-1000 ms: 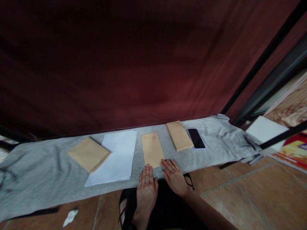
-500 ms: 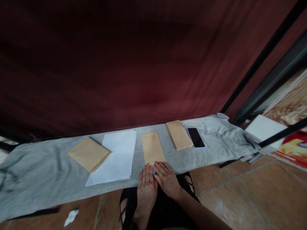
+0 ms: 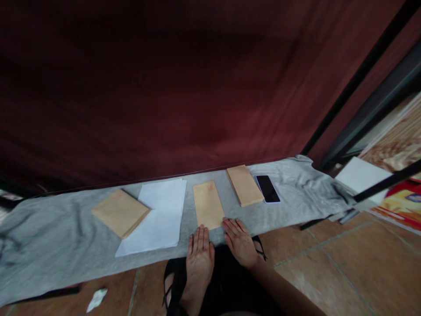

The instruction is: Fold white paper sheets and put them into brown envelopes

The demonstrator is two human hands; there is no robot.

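A single tan paper envelope [image 3: 208, 204] lies flat on the grey cloth in front of me. My left hand [image 3: 200, 254] rests flat, fingers stretched out, with its fingertips at the envelope's near left corner. At the near right corner, the fingertips of my right hand [image 3: 239, 240] touch or nearly touch the envelope; those fingers are stretched out too. To the right sits a stack of tan envelopes [image 3: 245, 185]. On the left, another tan envelope pile [image 3: 121, 212] overlaps white paper sheets [image 3: 166, 219].
The grey cloth [image 3: 66, 245] covers a long narrow bench. A phone [image 3: 268, 189] lies right of the envelope stack. A dark red curtain [image 3: 197, 109] hangs behind. Crumpled white paper [image 3: 97, 299] is on the tiled floor. Black metal bars [image 3: 355, 83] stand at the right.
My right hand has slid right along the envelope's near edge, away from my left hand, to the corner. The left hand stays at the left corner.
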